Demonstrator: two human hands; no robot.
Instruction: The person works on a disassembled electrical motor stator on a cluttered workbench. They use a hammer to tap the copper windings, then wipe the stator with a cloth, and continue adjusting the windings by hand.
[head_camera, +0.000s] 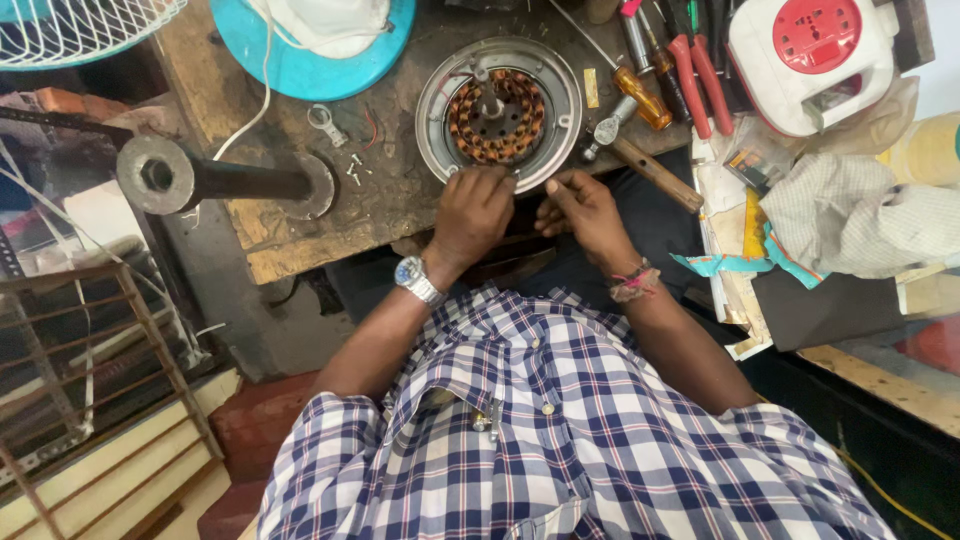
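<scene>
A round metal fan motor housing (560, 95) with copper windings (497, 117) lies on the worn wooden bench (390, 205). My left hand (472, 210), with a wristwatch on the wrist, rests at the housing's near rim, fingers curled on its edge. Just right of it, my right hand (583, 205), with a thread band on the wrist, pinches something small at the same rim; what it holds is too small to tell.
A screwdriver with an orange handle (640, 95), red-handled pliers (695, 75) and a hammer (640, 155) lie right of the motor. A white and red socket box (810, 60) stands far right, a cloth (850, 215) below it. A blue fan base (300, 65) and black post (210, 178) are left.
</scene>
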